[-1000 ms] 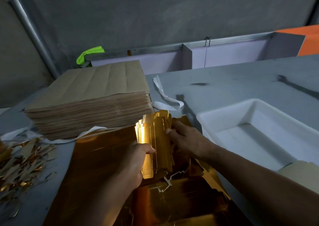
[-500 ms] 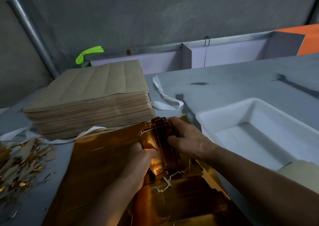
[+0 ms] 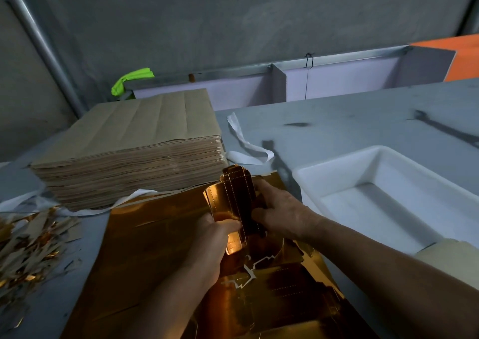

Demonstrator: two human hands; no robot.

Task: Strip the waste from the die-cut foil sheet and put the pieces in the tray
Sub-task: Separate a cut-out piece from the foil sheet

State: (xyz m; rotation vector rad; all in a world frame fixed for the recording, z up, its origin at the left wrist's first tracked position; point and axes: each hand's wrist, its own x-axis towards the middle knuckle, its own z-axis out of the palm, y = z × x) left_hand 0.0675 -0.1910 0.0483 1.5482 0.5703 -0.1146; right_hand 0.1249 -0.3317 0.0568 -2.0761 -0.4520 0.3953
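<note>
Left hand (image 3: 215, 237) and right hand (image 3: 282, 214) both grip a bundle of stripped pieces (image 3: 233, 196) just left of the tray (image 3: 337, 161), over the sheet (image 3: 155, 222); waste (image 3: 28, 240) is piled well left of the tray; no pieces show inside it, so placing looks not yet done

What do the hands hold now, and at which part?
A small stack of gold die-cut foil pieces: left hand pinches its lower left edge, right hand grips its right side.
</note>
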